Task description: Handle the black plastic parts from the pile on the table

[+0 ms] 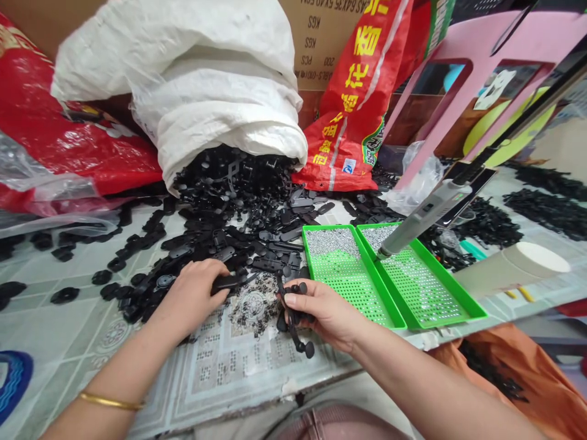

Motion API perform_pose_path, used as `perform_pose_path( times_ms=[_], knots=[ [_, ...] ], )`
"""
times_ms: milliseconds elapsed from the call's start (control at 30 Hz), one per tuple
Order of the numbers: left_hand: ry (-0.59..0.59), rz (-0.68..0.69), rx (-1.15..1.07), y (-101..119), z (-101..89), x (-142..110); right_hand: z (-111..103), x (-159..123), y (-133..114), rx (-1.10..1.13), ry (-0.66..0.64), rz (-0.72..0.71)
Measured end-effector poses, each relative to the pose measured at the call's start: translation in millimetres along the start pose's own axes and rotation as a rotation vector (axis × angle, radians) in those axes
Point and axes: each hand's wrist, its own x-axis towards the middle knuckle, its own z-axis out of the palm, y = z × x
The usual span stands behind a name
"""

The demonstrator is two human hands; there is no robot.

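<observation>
My left hand reaches to the near edge of a heap of black plastic parts, its thumb and fingers closed on a dark elongated plastic part. My right hand is closed around several slim black plastic pieces with round knobs, held just above the table's front part. Between the hands, many tiny dark bits lie scattered on the patterned tabletop.
Two green perforated trays hold small silvery screws. An electric screwdriver leans down over them. A white sack spills black parts at the back. A white cup lies right; an orange bag hangs below.
</observation>
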Motion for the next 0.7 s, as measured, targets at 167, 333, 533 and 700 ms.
perform_pose_path(
  times_ms=[167, 333, 533, 700],
  knots=[
    [0.251, -0.337, -0.47, 23.3, 8.0, -16.8, 6.7, 0.8, -0.3, -0.081, 0.04, -0.018],
    [0.214, -0.695, -1.719, 73.4, 29.0, -38.6, 17.3, 2.0, 2.4, -0.202, 0.027, -0.075],
    [0.256, -0.687, -2.044, 97.5, 51.3, -56.6, 21.7, 4.3, 7.9, -0.221, 0.042, -0.059],
    [0.256, -0.658, -2.016, 101.8, 60.6, -62.8, 26.1, 3.7, 8.7, -0.206, 0.037, -0.071]
  ],
)
